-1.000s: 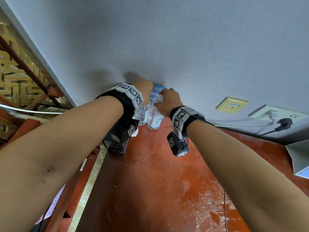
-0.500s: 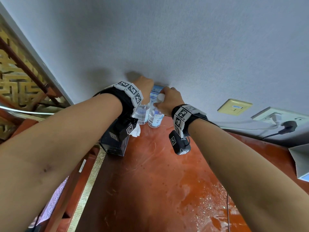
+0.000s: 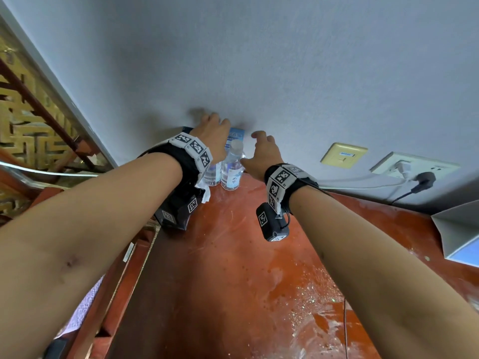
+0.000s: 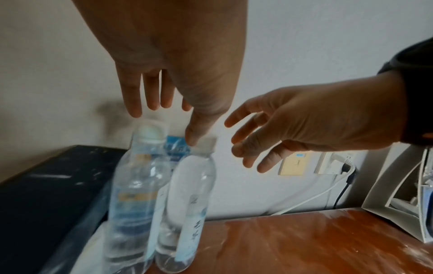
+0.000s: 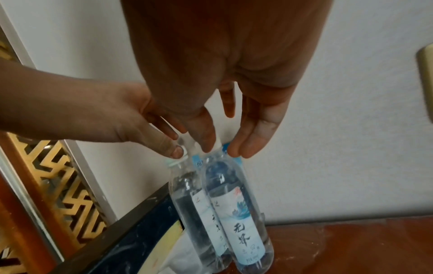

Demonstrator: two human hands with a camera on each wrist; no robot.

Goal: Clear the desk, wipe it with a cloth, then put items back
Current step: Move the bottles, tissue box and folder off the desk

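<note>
Two clear water bottles stand side by side at the back left corner of the red-brown desk [image 3: 228, 268], against the wall. The right bottle [image 3: 232, 168] [image 4: 191, 204] [image 5: 236, 213] has a white cap and a pale blue label. My left wrist half hides the left bottle [image 3: 213, 174] [image 4: 133, 194] [image 5: 187, 196] in the head view. My left hand [image 3: 215, 126] [image 4: 178, 115] hovers over the caps with straight, spread fingers. My right hand [image 3: 260, 149] [image 5: 222, 148] is spread just above the right bottle's cap. Neither hand grips anything. Whether any fingertip still touches a cap I cannot tell.
A black box [image 4: 46, 194] sits just left of the bottles, with white tissue [image 3: 206, 194] beside it. A blue-and-white card [image 3: 234, 137] leans behind them. Wall sockets [image 3: 414, 167] with plugged cables are to the right. A white carton [image 3: 461, 229] stands at the desk's right. The desk shows wet streaks.
Both hands held the bottle tops before. Now their fingers have straightened and lifted off, and the two bottles stand on their own by the wall.
</note>
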